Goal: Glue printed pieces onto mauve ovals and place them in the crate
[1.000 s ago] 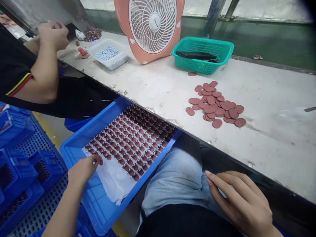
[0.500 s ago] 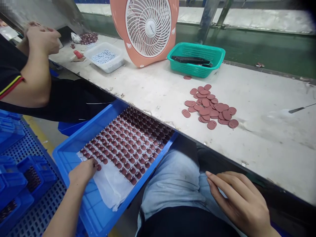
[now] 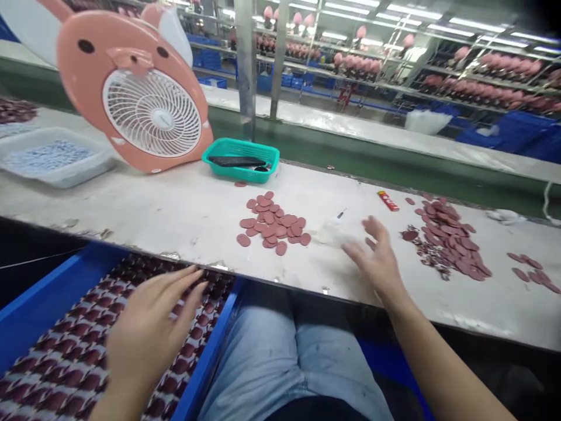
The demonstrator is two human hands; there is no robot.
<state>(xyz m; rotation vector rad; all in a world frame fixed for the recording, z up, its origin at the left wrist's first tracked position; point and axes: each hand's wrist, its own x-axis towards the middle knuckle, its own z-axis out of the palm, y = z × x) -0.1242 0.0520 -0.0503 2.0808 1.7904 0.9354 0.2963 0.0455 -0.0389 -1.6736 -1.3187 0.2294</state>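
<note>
My left hand (image 3: 151, 327) hovers over the blue tray (image 3: 208, 365), fingers stretched out and holding nothing. Rows of dark red pieces (image 3: 85, 356) lie on white sheeting inside that tray; my forearm and hand hide part of them. Above the white tabletop, my right hand (image 3: 379, 263) is spread and slightly blurred, with nothing visible in its grasp. Just left of its fingers lies a thin tool with a dark tip (image 3: 342, 214), too small to name. A loose pile of flat oval reddish-brown pieces (image 3: 272, 222) sits farther left on the table.
A pink animal-shaped fan (image 3: 153, 117) stands behind a white basket (image 3: 56, 169) of small bluish bits. Beside it is a green basket (image 3: 241, 172) holding black items. To the right lie a larger heap of oval pieces (image 3: 451, 240) and a red packet (image 3: 388, 201).
My view has swung right and up. My left hand has left the piece it was touching in the tray and opened. My right hand has moved from above my lap to over the table.
</note>
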